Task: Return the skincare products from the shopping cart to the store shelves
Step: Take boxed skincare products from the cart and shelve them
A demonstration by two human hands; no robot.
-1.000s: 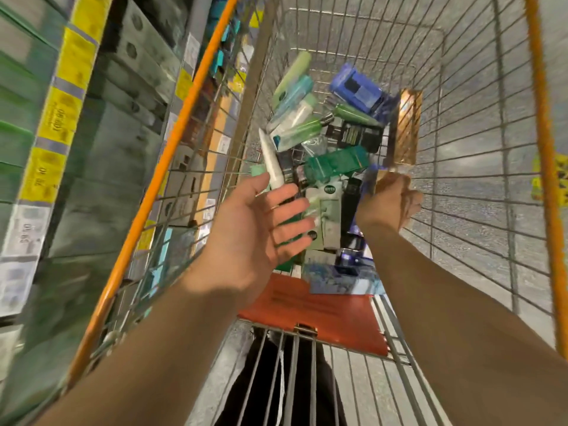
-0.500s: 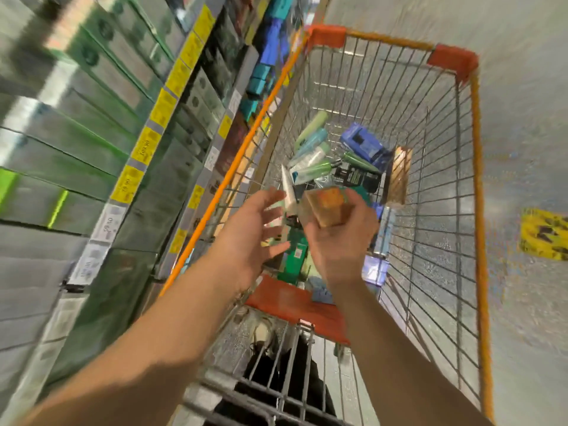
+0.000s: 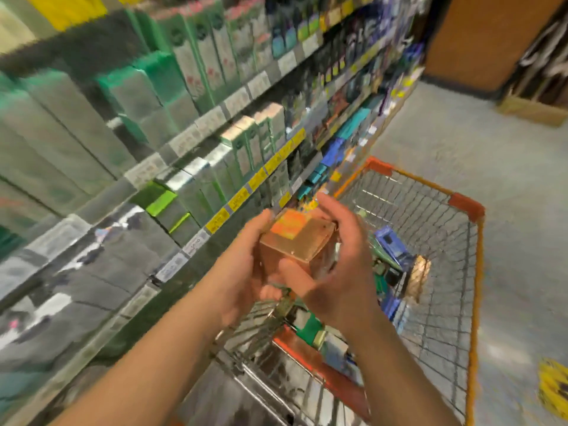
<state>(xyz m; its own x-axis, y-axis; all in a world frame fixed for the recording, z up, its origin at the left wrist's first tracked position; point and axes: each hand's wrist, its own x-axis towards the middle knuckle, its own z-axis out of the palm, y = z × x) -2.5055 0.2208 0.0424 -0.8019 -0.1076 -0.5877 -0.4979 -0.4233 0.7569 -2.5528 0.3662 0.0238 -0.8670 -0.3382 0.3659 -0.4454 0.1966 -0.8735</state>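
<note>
- While the shopping cart (image 3: 475,273) stands beside the store shelves (image 3: 215,118), a copper-coloured box (image 3: 296,244) is held above the cart's near end, between both hands.
- The left hand (image 3: 242,272) is cupped against the box's left side and underside, with the fingers curled round it from below.
- The right hand (image 3: 341,272) is wrapped round the box's right side; its thumb is pressed on the near face and its fingers are bent over the far top edge.
- An orange patch is seen on the top of the box, which is tilted slightly.
- More products are left lying in the cart's basket: a blue box (image 3: 392,244), a green pack (image 3: 309,329) and a bronze box (image 3: 418,279) leaning against the wire wall.
- The shelves on the left are filled with rows of upright green and grey cartons (image 3: 233,146), and yellow price tags (image 3: 238,199) are fixed along the shelf edges.
- Much of the shelving is blurred, so labels cannot be read.
- A yellow marking (image 3: 553,392) is seen on the floor (image 3: 491,167) to the right of the cart.
</note>
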